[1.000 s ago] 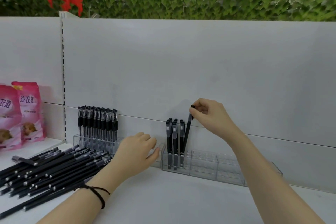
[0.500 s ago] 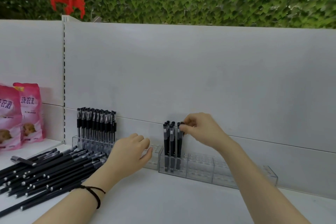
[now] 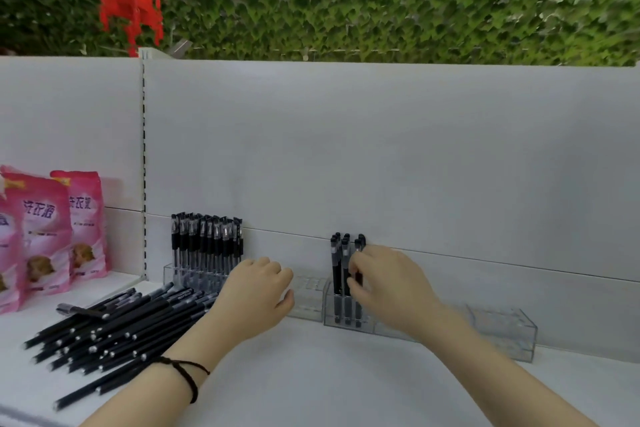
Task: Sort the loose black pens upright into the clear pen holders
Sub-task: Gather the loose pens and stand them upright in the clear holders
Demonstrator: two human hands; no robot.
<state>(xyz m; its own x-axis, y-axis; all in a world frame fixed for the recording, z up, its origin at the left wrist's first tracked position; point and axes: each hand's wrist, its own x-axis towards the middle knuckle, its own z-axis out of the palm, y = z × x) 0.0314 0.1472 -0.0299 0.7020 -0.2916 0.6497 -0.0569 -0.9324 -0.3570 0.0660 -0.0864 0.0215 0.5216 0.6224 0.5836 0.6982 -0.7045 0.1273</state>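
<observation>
Pen (image 3: 359,242): being seated upright in the right pen holder (image 3: 502,334)

Lowering it into a slot at the holder's left end, after holding it high and tilted by the cap 1 second ago. Now keeping it almost vertical, tip down behind the clear wall, just beside the standing pens (image 3: 336,274) already there.

Pinching the barrel about midway with the right grip (image 3: 391,291), thumb and fingertips curled closed on it, with the cap showing above the knuckles and the lower barrel showing below them.

Resting the left grip (image 3: 256,298) against the empty end of the left pen holder (image 3: 308,302), fingers loosely curled and holding nothing. Probably steadying it, though not telling for certain.

Judging this placement as nearly finished, needing only a last push down and a release. Still leaving much of the task: a big pile of loose pens (image 3: 121,322) heaped on the shelf (image 3: 329,385), just beside the left forearm and well apart from the right grip. Likely reaching there next.
</observation>
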